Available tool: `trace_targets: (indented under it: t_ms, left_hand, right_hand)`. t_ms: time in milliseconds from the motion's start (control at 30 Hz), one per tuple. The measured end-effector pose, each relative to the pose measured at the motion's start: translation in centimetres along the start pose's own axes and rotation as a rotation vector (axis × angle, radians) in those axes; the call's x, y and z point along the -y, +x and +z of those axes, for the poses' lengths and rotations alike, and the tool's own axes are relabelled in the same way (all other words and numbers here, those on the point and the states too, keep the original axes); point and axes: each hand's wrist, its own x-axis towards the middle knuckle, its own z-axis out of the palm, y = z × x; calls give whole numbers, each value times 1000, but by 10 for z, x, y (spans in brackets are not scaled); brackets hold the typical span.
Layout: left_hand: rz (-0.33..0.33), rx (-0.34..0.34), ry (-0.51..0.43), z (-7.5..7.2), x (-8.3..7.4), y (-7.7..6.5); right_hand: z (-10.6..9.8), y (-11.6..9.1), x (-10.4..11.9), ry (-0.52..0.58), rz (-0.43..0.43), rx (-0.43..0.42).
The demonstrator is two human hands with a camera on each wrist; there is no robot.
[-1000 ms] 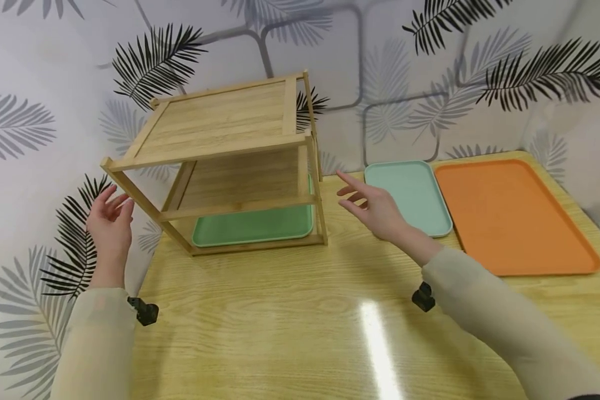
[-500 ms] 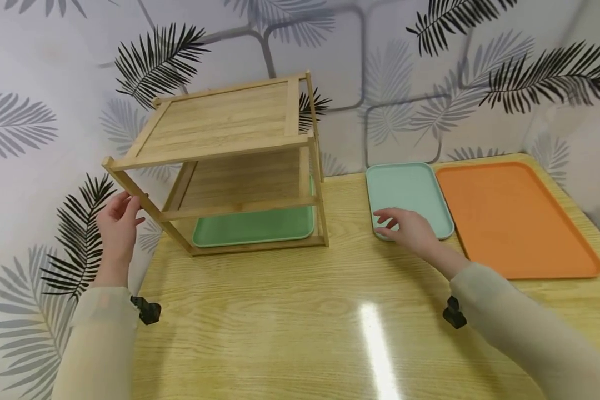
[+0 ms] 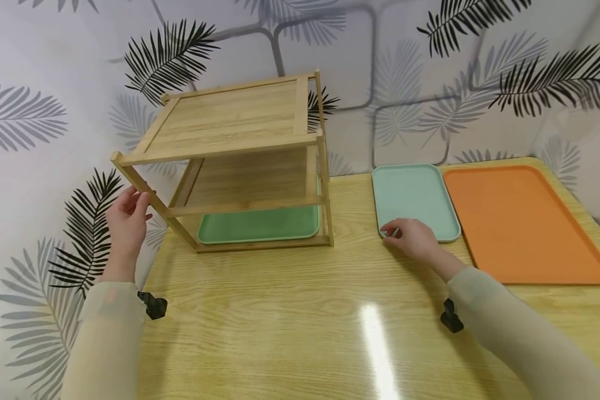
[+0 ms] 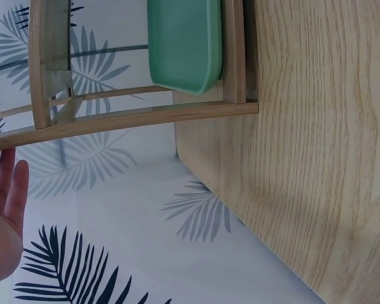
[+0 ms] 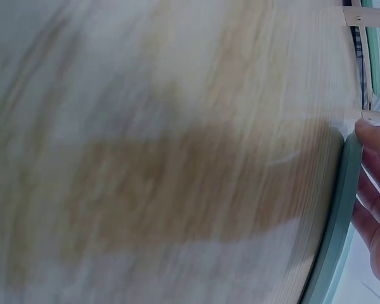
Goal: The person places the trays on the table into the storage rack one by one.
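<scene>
A wooden shelf rack (image 3: 235, 121) stands on the left of the table in the head view. My left hand (image 3: 127, 222) holds its front left post, thumb on the near side and a fingertip showing past it. In the left wrist view several fingers (image 4: 12, 190) lie against that post. A green tray (image 3: 260, 224) lies on the rack's bottom level. Farther right, a mint-green tray (image 3: 415, 197) lies flat on the table. My right hand (image 3: 414, 238) pinches its near left corner; in the right wrist view the thumb (image 5: 375, 136) meets the rim.
An orange tray (image 3: 522, 222), larger than the mint one, lies right beside it. The wooden table (image 3: 260, 316) reaches back to a leaf-patterned wall (image 3: 405, 55), which also rises along the left side.
My left hand has moved right onto the rack's post. The right hand has come right and down from above the table to the mint tray's corner, its fingers closing there.
</scene>
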Motion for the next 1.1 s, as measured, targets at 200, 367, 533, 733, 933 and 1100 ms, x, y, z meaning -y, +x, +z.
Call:
trace_targets:
  t_ms: [200, 367, 533, 733, 933, 1100]
  left_hand:
    - [10, -6, 92, 1, 7, 4]
    - [32, -12, 132, 1, 9, 3]
    - [17, -15, 133, 2, 8, 3]
    - [9, -11, 108, 3, 7, 2]
    - [-10, -10, 100, 3, 6, 3]
    - [-34, -9, 98, 2, 5, 1]
  right_hand:
    - [2, 1, 0, 13, -26, -2]
    - [1, 0, 2, 56, -52, 31]
    - [-2, -5, 4, 64, -94, 67]
    - [-6, -18, 5, 40, -179, 108]
    - [-12, -35, 3, 14, -268, 121]
    - [-17, -53, -1, 24, -315, 160]
